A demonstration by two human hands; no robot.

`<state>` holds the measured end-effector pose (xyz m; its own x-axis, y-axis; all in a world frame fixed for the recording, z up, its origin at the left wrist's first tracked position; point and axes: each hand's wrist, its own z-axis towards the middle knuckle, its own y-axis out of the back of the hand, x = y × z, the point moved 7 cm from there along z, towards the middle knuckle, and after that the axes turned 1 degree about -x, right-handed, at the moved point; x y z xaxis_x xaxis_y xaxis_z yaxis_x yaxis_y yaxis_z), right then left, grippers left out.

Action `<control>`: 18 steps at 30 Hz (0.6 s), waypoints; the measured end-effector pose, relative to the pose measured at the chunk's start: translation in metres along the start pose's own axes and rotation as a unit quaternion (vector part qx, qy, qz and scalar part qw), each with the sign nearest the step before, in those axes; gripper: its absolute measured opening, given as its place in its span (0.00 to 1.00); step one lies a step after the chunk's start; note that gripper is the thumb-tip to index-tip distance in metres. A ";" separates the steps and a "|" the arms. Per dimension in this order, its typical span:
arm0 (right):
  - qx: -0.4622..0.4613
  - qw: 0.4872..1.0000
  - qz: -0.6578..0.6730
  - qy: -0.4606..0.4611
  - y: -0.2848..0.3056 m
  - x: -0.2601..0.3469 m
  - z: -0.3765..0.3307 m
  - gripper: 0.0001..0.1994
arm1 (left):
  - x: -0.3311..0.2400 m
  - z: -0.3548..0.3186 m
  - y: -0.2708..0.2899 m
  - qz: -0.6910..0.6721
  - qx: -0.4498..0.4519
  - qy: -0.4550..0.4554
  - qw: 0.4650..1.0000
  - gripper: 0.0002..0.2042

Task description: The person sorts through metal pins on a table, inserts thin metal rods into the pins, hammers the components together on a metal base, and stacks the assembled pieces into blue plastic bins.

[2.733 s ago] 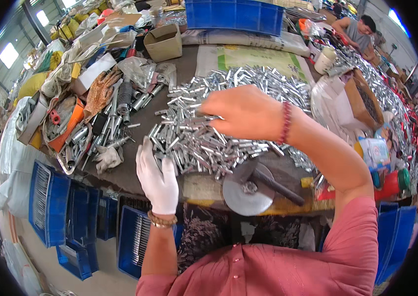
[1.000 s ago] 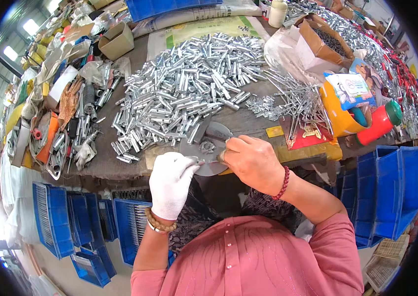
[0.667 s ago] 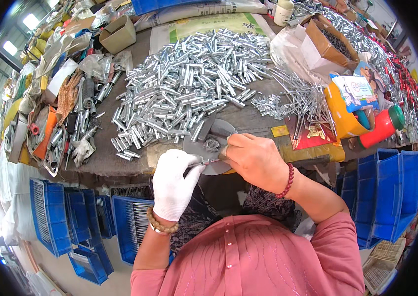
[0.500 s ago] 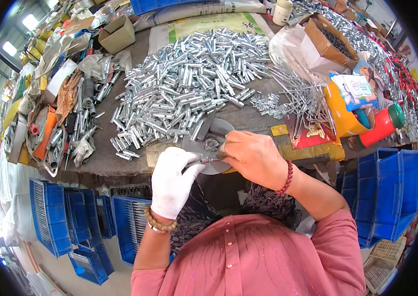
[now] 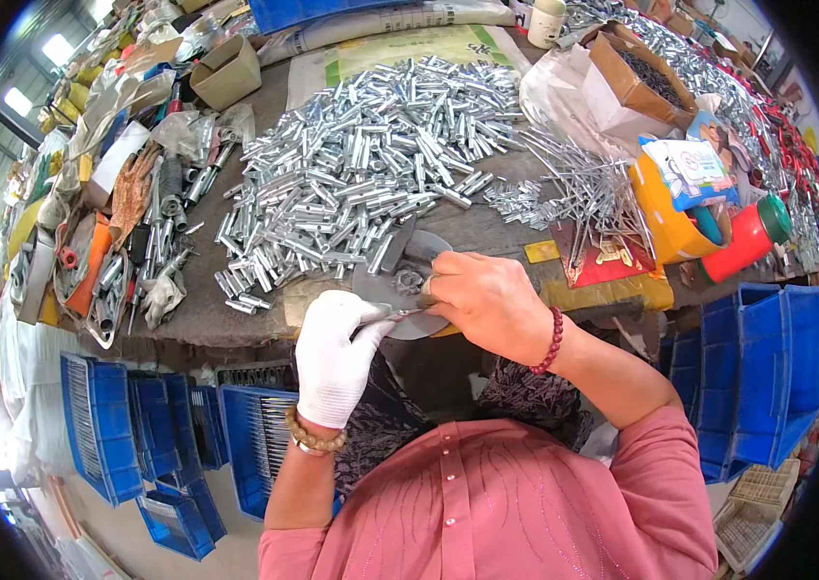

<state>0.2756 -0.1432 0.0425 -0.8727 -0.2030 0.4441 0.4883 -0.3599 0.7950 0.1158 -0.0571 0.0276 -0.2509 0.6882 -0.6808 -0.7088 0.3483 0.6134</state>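
In a white knitted glove, my left hand (image 5: 337, 343) is closed, thumb and fingers pinching one end of a small thin metal piece (image 5: 409, 312). My bare right hand (image 5: 495, 302) pinches the other end; its fingertips hide part of the piece, so its exact kind does not show. Both hands are close together over the near edge of a round grey metal plate (image 5: 371, 284), which carries a small round fixture (image 5: 408, 281) and an upright flat bar. Just beyond lies a big heap of short silver metal tubes (image 5: 361, 174).
Long thin metal rods (image 5: 603, 203) and small metal parts (image 5: 521, 203) lie to the right. A red jar with a green lid (image 5: 746, 242) stands farther right. Tools (image 5: 153, 222) crowd the left side. Blue bins (image 5: 758, 377) flank me below the table's edge.
The view has shifted slightly. Both hands keep their pinch on the thin piece, and the right fingers have moved a little closer to the left ones.
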 end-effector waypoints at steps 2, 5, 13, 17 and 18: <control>-0.003 1.000 -0.003 0.007 -0.001 -0.003 0.001 0.07 | 0.002 0.000 -0.001 -0.006 -0.003 0.003 1.000 0.08; -0.005 1.000 0.004 0.003 -0.003 -0.004 0.000 0.06 | 0.005 0.000 -0.002 -0.002 0.010 0.005 1.000 0.08; -0.034 0.999 0.010 0.010 -0.007 -0.005 -0.003 0.08 | 0.005 0.002 -0.005 -0.015 0.023 0.007 1.000 0.08; -0.076 0.997 0.026 0.001 0.022 -0.014 -0.008 0.09 | 0.002 0.002 -0.003 -0.025 0.026 0.009 0.999 0.08; -0.094 0.995 -0.031 -0.034 0.037 -0.031 -0.011 0.08 | -0.001 0.003 0.000 -0.013 0.029 0.001 0.999 0.07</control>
<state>0.3213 -0.1607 0.0536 -0.8961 -0.1159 0.4285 0.4199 -0.5343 0.7336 0.1181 -0.0565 0.0294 -0.2341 0.6766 -0.6981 -0.6754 0.4033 0.6174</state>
